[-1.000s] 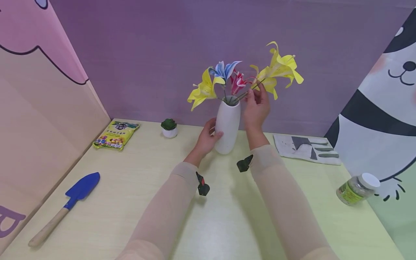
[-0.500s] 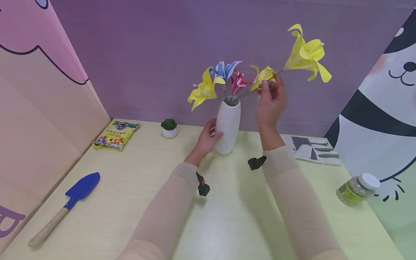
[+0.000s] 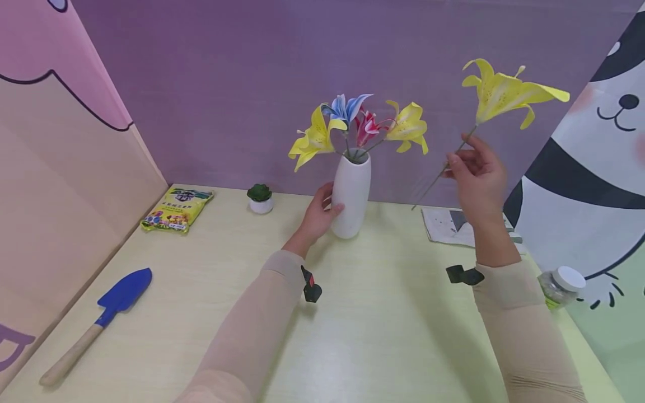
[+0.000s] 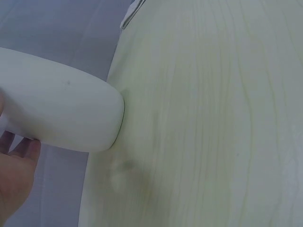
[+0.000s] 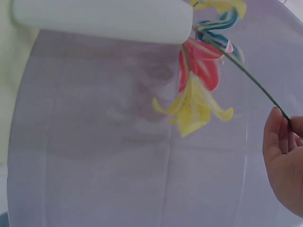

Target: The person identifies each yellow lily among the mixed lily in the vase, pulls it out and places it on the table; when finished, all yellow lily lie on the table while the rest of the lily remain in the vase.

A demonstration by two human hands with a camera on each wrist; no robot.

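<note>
1. Your right hand (image 3: 478,176) is raised to the right of the white vase (image 3: 351,193) and pinches the thin green stem of a yellow paper lily (image 3: 506,95) between thumb and fingertips.
2. That lily is wholly out of the vase. Its bloom stands high above your hand, and the stem slants down to the left, its lower end hanging free above the worktop (image 3: 383,336).
3. Your left hand (image 3: 317,215) is curled round the lower left side of the vase, thumb across the front. The vase stands upright on the worktop near the purple back wall (image 3: 227,84).
4. The vase holds four paper flowers: a yellow lily on the left (image 3: 312,137), a blue-and-white one (image 3: 345,106), a pink one (image 3: 367,126) and a yellow lily on the right (image 3: 407,126).
5. Left of the vase sits a small potted succulent (image 3: 260,197), and further left a yellow packet (image 3: 177,208).
6. A blue trowel with a wooden handle (image 3: 98,322) lies at the near left.
7. A printed sheet (image 3: 443,226) lies behind your right wrist, and a white-lidded jar (image 3: 564,285) is at the right edge.
</note>
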